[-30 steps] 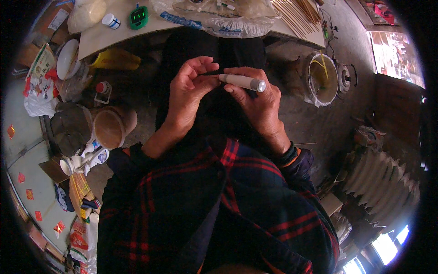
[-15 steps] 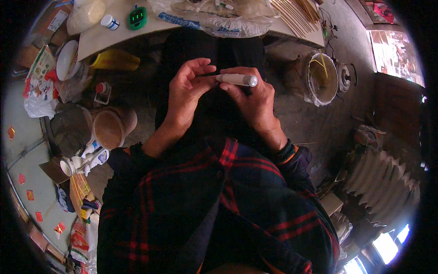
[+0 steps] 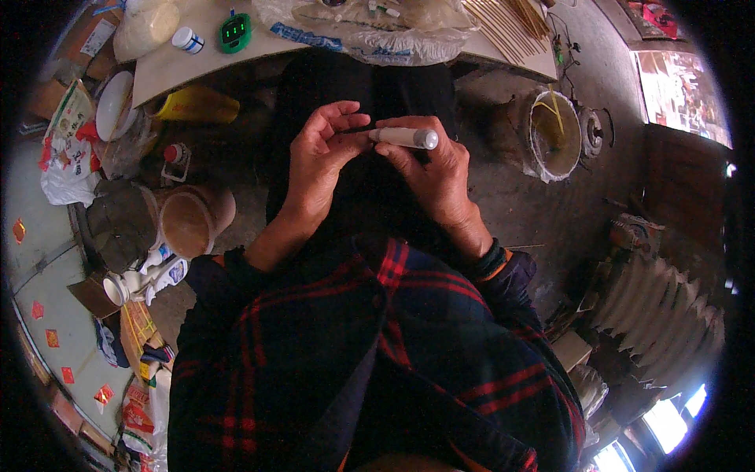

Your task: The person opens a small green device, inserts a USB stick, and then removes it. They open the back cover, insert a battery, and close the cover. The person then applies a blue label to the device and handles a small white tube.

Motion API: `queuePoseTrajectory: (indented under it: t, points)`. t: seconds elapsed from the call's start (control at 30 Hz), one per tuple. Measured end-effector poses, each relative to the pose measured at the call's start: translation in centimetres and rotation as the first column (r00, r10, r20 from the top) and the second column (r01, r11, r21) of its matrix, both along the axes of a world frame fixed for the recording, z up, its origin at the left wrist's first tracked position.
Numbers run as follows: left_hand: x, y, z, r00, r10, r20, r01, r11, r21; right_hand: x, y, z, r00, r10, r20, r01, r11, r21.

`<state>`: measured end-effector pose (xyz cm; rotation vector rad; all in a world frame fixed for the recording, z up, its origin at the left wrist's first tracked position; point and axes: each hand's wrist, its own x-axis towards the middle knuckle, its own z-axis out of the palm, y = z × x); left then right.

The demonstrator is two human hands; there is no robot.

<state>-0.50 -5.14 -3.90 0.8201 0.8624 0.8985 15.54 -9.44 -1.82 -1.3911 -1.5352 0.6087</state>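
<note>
My right hand [image 3: 436, 169] is closed around a white pen-shaped device [image 3: 403, 138] with a silvery-grey end, held level above my lap. The device's narrow end meets a fingertip of my left hand [image 3: 318, 157], or stops just short of it; which, I cannot tell. Nothing is gripped in my left hand, whose fingers are bent and apart. On the table [image 3: 169, 72] beyond lie a small green meter [image 3: 235, 33] with a lit display and a small white bottle [image 3: 187, 40] with a blue label.
Clear plastic bags [image 3: 362, 35] and thin wooden sticks [image 3: 507, 31] lie on the table. To my left are a brown bucket [image 3: 187, 220], a yellow container [image 3: 198, 105] and a red-capped jug [image 3: 175, 157]. A lined bin [image 3: 554, 138] stands to the right.
My right hand and the white pen-shaped device have shifted slightly left. My left hand keeps almost the same pose.
</note>
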Motion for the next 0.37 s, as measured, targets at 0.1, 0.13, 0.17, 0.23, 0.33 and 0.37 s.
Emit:
queuePoseTrajectory:
  t: [0.1, 0.13, 0.17, 0.23, 0.33, 0.37]
  points:
    - [-0.13, 0.09, 0.05, 1.000, -0.021, -0.004, 0.021, 1.000, -0.002, -0.14, -0.33, 0.31, 0.999, -0.042, 0.014, 0.043, 0.997, -0.071]
    - [-0.19, 0.08, 0.08, 1.000, -0.021, 0.004, 0.021, 1.000, -0.006, -0.15, -0.22, 0.28, 0.999, -0.035, 0.013, 0.035, 0.998, -0.055]
    - [-0.19, 0.08, 0.11, 1.000, -0.022, 0.017, 0.022, 1.000, -0.017, -0.15, -0.10, 0.22, 1.000, -0.028, 0.014, 0.028, 0.999, -0.038]
    - [-0.06, 0.09, 0.09, 1.000, -0.002, 0.010, 0.002, 1.000, -0.018, -0.12, -0.09, 0.11, 1.000, -0.024, 0.012, 0.024, 0.999, -0.025]
    - [0.01, 0.09, 0.01, 1.000, 0.001, 0.013, 0.000, 1.000, -0.013, -0.09, -0.14, -0.12, 1.000, -0.024, -0.007, 0.024, 0.999, -0.026]
    - [-0.02, 0.11, -0.01, 1.000, -0.002, 0.018, 0.002, 1.000, -0.010, -0.09, -0.07, -0.21, 1.000, -0.019, -0.021, 0.019, 1.000, -0.020]
